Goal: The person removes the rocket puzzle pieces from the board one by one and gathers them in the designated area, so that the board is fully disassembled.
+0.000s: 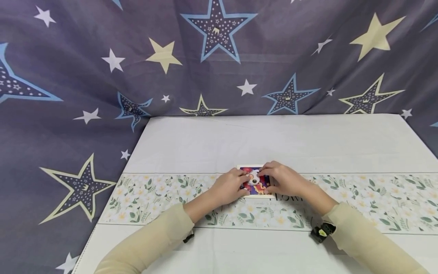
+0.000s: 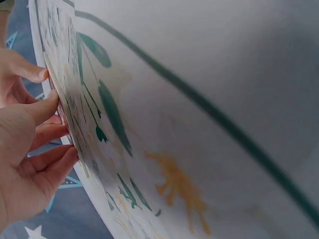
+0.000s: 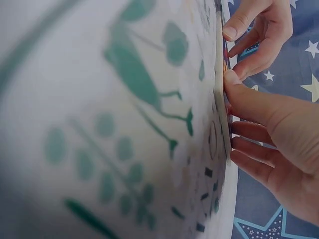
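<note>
A small flat square picture board with a pale border lies on the table. Its printed picture is colourful, with a white cartoon animal face amid red, purple and yellow. From the left, my left hand rests its thumb and fingertips on the board. My right hand touches the board's right part in the same way, its fingertips close to the left ones. Seen edge-on, the board is thin in the left wrist view, with fingers on its face. Both hands hide parts of the picture.
A white tablecloth covers the table, crossed by a floral band with dark lettering partly under the right hand. Behind and to the left hangs a dark star-patterned curtain. A black device sits at the right wrist.
</note>
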`<action>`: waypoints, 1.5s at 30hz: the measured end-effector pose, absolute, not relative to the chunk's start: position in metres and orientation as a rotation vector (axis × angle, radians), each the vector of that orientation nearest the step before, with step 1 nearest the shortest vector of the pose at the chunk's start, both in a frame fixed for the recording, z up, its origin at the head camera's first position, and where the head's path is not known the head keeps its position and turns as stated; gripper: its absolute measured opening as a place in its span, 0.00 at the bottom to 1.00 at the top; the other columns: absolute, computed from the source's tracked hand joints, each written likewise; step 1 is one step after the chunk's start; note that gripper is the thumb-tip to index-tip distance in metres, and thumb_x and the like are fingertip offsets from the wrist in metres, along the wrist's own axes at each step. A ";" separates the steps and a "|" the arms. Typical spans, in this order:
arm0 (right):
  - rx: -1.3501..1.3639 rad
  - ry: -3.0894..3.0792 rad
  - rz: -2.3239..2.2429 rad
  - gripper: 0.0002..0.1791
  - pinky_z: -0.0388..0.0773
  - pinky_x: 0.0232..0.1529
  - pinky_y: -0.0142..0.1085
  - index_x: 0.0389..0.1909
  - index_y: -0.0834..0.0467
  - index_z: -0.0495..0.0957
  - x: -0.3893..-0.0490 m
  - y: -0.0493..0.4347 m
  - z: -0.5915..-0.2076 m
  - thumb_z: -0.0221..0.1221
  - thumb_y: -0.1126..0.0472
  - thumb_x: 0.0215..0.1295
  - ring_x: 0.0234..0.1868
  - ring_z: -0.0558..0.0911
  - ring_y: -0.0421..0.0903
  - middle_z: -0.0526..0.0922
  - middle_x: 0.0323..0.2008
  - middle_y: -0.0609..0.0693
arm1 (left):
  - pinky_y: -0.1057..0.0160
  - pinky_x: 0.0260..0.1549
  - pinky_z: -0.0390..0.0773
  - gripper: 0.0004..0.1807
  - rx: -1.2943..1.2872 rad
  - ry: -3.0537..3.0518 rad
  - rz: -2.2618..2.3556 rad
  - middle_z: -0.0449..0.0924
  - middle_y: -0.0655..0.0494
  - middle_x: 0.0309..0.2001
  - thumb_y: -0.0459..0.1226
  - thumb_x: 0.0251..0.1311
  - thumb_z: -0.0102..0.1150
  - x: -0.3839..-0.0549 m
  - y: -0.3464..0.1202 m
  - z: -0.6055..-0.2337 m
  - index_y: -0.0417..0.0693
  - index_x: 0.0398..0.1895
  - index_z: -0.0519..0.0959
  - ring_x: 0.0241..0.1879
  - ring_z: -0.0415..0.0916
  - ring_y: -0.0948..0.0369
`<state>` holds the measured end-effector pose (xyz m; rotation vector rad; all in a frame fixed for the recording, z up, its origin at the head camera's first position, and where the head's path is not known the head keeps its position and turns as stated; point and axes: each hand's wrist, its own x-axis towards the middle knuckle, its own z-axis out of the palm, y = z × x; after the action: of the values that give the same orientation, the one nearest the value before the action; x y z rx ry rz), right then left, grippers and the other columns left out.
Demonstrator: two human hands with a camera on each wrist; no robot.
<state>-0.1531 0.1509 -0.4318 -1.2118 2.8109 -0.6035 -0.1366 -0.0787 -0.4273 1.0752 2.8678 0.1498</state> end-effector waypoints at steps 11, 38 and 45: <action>-1.182 2.809 -0.633 0.28 0.78 0.54 0.45 0.52 0.60 0.80 -0.146 0.149 -0.432 0.72 0.53 0.50 0.54 0.78 0.51 0.81 0.51 0.53 | 0.63 0.51 0.79 0.28 1.055 2.837 0.195 0.77 0.51 0.58 0.53 0.61 0.60 -0.134 -0.080 -0.425 0.50 0.61 0.76 0.53 0.74 0.59; -1.280 2.803 -0.573 0.24 0.78 0.56 0.46 0.55 0.61 0.78 -0.126 0.142 -0.431 0.65 0.54 0.61 0.61 0.76 0.56 0.75 0.61 0.60 | 0.58 0.62 0.72 0.24 0.875 2.726 0.491 0.77 0.52 0.57 0.46 0.63 0.60 -0.168 -0.090 -0.424 0.46 0.59 0.76 0.60 0.73 0.56; -1.339 2.808 -0.537 0.29 0.78 0.56 0.46 0.60 0.60 0.74 -0.126 0.135 -0.434 0.66 0.54 0.59 0.62 0.75 0.56 0.74 0.62 0.60 | 0.60 0.56 0.76 0.22 0.911 2.717 0.472 0.78 0.51 0.51 0.43 0.61 0.62 -0.175 -0.088 -0.422 0.45 0.56 0.77 0.52 0.75 0.57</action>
<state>-0.1264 0.1353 -0.4339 -1.3389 2.8079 -0.5368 -0.1747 -0.0882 -0.4216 0.9110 2.7172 0.4725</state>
